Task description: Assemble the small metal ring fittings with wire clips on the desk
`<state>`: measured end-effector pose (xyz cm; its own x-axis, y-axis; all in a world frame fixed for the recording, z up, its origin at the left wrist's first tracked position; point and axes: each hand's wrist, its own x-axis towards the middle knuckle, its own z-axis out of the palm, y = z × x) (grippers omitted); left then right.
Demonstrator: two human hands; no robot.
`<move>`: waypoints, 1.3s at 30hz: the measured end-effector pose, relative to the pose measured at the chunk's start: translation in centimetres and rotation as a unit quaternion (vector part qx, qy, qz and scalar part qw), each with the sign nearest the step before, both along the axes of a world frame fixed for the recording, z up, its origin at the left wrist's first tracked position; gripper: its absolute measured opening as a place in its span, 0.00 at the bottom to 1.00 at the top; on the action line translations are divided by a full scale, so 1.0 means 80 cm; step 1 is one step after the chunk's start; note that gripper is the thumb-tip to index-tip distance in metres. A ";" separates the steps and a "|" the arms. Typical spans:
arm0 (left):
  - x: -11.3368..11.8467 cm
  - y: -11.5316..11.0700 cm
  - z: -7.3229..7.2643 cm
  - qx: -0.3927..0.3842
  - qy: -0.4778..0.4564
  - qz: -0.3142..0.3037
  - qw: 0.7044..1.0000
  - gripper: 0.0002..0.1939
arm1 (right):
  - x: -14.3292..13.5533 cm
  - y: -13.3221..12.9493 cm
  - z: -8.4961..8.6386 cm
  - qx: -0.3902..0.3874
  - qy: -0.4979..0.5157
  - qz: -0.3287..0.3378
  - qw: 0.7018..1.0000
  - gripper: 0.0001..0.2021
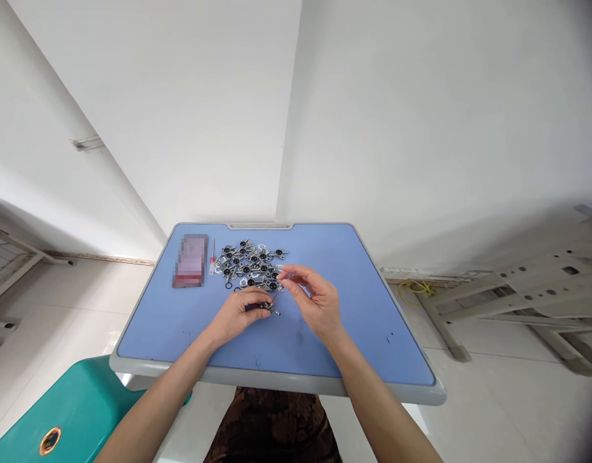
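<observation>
My left hand [242, 314] pinches a small metal fitting [271, 308] between thumb and fingers, low over the blue tabletop. My right hand [315, 301] is closed around the clear handle of a small screwdriver [278, 294]. Its thin shaft slants down to the left, toward the fitting; whether the tip touches it is too small to tell. Just beyond both hands lies a loose pile of similar metal fittings [245, 260] with round black knobs, mixed with flat plates and rings. Part of the held fitting is hidden by my left fingers.
Left of the pile lies another screwdriver [212, 260] with a red and clear handle. Beside it is a blurred rectangular object [190, 260]. A green stool [83, 399] stands at the table's left, and a white wall [219, 128] rises behind the table [368, 334].
</observation>
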<state>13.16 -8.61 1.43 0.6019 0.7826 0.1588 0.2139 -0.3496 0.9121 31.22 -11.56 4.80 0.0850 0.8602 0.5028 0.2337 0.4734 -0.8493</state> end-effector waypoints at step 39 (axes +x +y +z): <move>0.005 -0.005 -0.006 0.042 0.020 -0.011 0.999 0.07 | 0.000 0.009 -0.016 0.102 -0.219 -0.023 0.970 0.08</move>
